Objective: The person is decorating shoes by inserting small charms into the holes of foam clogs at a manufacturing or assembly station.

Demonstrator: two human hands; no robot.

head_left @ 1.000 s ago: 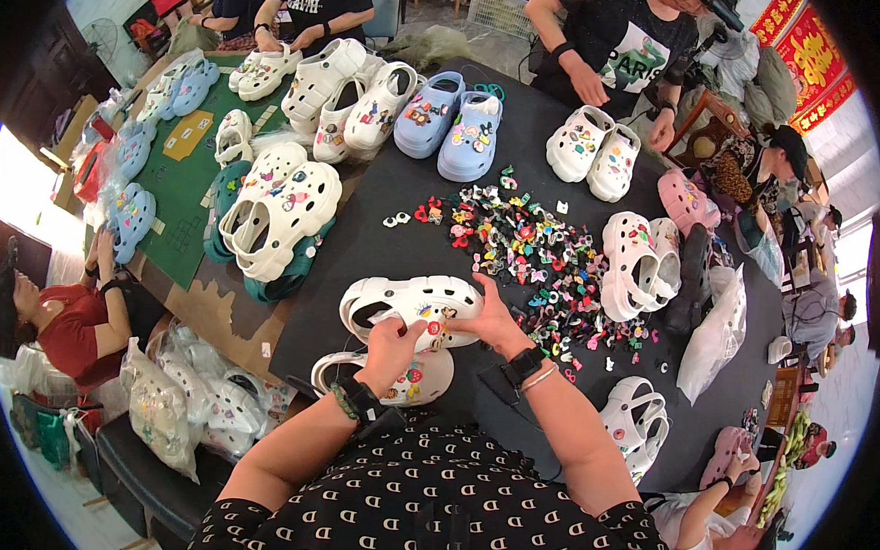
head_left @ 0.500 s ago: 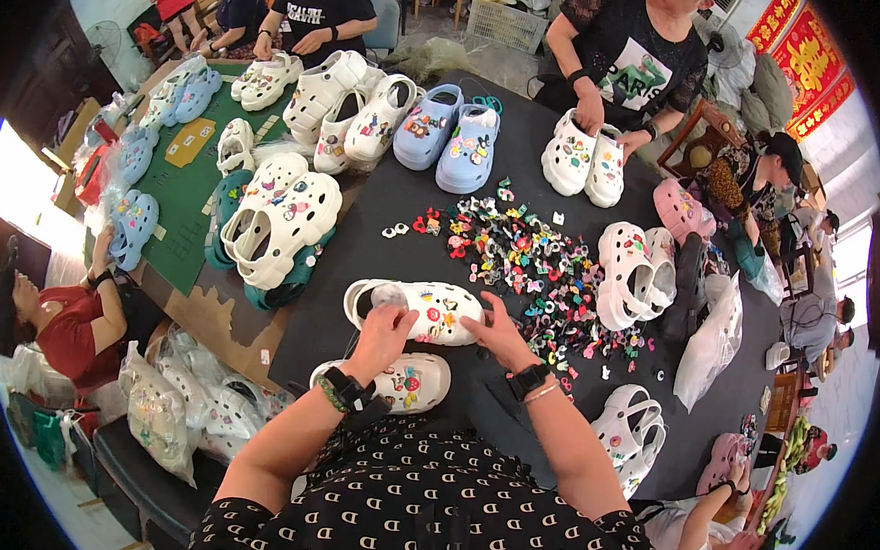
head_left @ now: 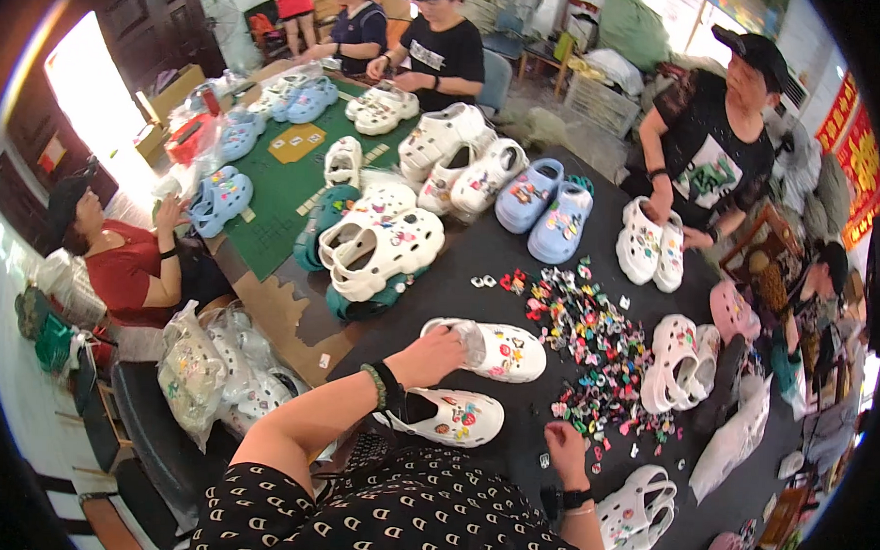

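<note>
My left hand (head_left: 435, 357) is closed at the heel opening of a white clog (head_left: 515, 353) with colourful charms on its top. A crumpled clear plastic wad (head_left: 471, 344) sits in that opening, against my fingers. Nearer to me lies a second white clog (head_left: 469, 419), which has a strawberry charm and several others. To the right, my right hand (head_left: 568, 452) hovers low at the near edge of a heap of small coloured charms (head_left: 592, 353). Its fingers are curled in, and whatever they hold, if anything, is hidden. A small pale charm (head_left: 544, 461) lies beside it.
White clogs (head_left: 387, 254) and blue clogs (head_left: 563, 221) stand along the far side. More white clogs (head_left: 674, 366) (head_left: 635, 515) are on the right, near a white plastic bag (head_left: 735, 436). Bagged clogs (head_left: 194, 368) sit at left. Co-workers surround the dark table.
My right hand has left the far clog and moved right and nearer, beside the charm heap. My left hand stays at that clog's heel opening. The whole view has swung left.
</note>
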